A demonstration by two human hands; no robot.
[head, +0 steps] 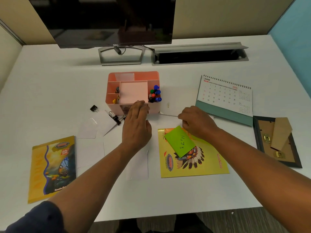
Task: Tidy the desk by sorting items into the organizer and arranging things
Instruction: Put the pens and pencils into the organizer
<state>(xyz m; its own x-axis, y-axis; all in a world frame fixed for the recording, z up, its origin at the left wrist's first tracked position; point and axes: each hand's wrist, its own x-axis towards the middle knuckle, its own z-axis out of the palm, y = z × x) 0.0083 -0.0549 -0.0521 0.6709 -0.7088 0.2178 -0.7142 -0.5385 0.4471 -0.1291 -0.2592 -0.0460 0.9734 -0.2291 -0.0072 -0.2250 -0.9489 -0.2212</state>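
Note:
The pink desk organizer [152, 76] stands mid-desk, with markers [156, 94] in its right compartment, a pink pad [133, 93] in the middle and small items [116, 95] on the left. My left hand [136, 126] lies flat, its fingertips against the organizer's front wall, holding nothing. My right hand [196, 123] is curled, its fingertips pinched at the lower edge of a white card [171, 101] lying just right of the organizer. A green note [179, 142] rests on a yellow notebook [198, 163], its top corner under my right hand.
Binder clips [94, 108] [117, 118] and white cards [88, 129] lie left of my left hand, with white papers [138, 165] under my forearm. A butterfly notebook [52, 167] sits front left. A desk calendar [225, 96] and a face-down picture frame [277, 140] are at right. A monitor stand [121, 56] is behind.

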